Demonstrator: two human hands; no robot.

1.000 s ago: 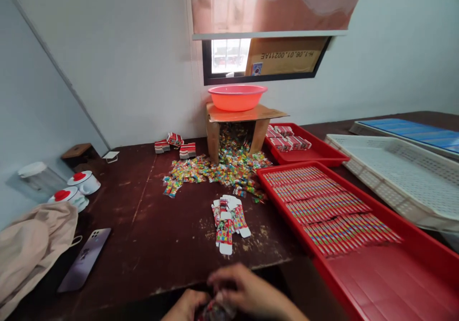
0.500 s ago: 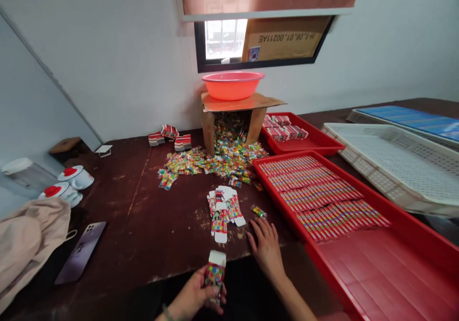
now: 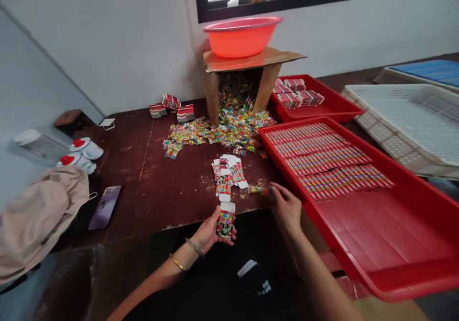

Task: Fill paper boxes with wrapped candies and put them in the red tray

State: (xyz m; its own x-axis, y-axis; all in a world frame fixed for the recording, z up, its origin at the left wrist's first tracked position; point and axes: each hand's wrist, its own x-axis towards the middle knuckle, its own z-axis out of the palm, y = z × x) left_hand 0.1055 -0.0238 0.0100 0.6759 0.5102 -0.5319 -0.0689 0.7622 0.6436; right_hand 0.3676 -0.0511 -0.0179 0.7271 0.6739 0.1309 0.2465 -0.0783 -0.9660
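Note:
My left hand (image 3: 208, 230) is closed around a small red printed candy box (image 3: 225, 221), its white end flap standing up toward the table. My right hand (image 3: 289, 210) pinches one end of a small wrapped candy pack (image 3: 258, 190), somewhat blurred, just over the table's front edge. Between the hands and the pile lie several red-and-white candy boxes (image 3: 224, 182), overlapping and looking flat. A heap of colourful wrapped candies (image 3: 229, 133) spills from a cardboard box (image 3: 211, 96) lying on its side. Rows of filled-looking candy boxes (image 3: 344, 180) fill the far part of a long red tray (image 3: 387, 235).
A pink basin (image 3: 244, 38) tops the cardboard box. Behind the long tray, a second red tray (image 3: 340, 108) holds bundled boxes; a white crate (image 3: 412, 120) stands right. More bundles (image 3: 185, 113), lidded mugs (image 3: 86, 148), a phone (image 3: 105, 207) and a cloth (image 3: 43, 211) lie left.
My right hand has gone from resting flat on the table to pinching the candy pack. My left hand still holds the box, now closer to the flat boxes. The view has tilted down.

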